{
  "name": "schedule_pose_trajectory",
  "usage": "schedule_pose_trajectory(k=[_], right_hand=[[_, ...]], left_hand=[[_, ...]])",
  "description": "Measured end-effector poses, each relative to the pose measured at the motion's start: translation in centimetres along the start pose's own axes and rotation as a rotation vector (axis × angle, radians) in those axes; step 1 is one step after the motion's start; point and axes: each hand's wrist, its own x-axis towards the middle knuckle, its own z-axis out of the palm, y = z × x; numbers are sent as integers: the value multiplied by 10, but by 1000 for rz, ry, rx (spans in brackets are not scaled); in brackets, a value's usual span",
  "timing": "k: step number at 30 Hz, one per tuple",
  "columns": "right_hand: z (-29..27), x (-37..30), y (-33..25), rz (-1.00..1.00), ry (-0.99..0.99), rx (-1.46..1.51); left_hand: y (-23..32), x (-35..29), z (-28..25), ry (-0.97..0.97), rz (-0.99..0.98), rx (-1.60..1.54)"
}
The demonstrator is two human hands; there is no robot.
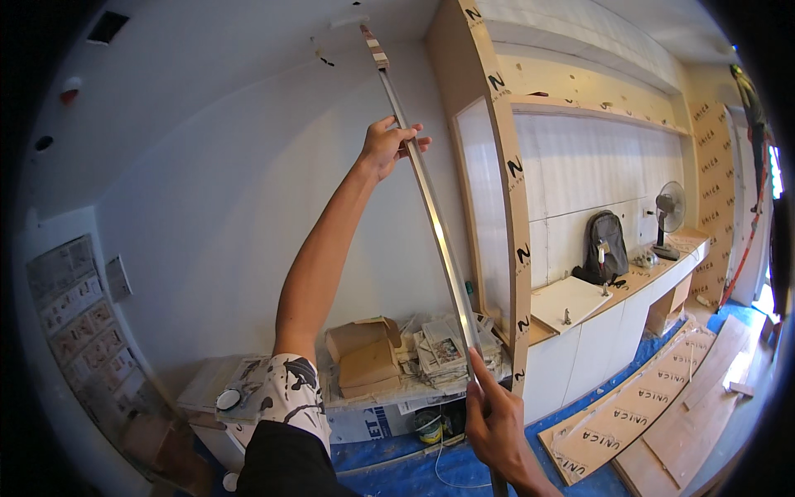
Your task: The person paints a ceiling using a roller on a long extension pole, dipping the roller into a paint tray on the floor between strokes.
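Observation:
A long, flat-sided silvery metal pole slants up from the lower middle toward the ceiling. At its upper end sits a narrow reddish-and-white block, close below a whitish patch on the ceiling; whether it touches cannot be made out. My left hand, arm stretched up, holds the pole's upper part, with the thumb across it and the fingers behind. Lower down, my right hand is wrapped around the pole, its index finger pointing up along it. The pole's bottom end is out of view.
A paper-littered counter bears a cardboard box and newspapers. Right of the pole stands a wrapped cabinet frame. A backpack and fan rest on a ledge. Boards lie on blue sheeting; a person stands high at far right.

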Motion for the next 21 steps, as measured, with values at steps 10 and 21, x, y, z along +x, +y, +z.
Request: schedule_pose_trajectory(k=[10, 21], right_hand=[[63, 125, 76, -67, 2, -70], [69, 156, 144, 83, 40, -130]], left_hand=[[-112, 98, -77, 50, -43, -2], [-187, 117, -72, 8, 5, -19]])
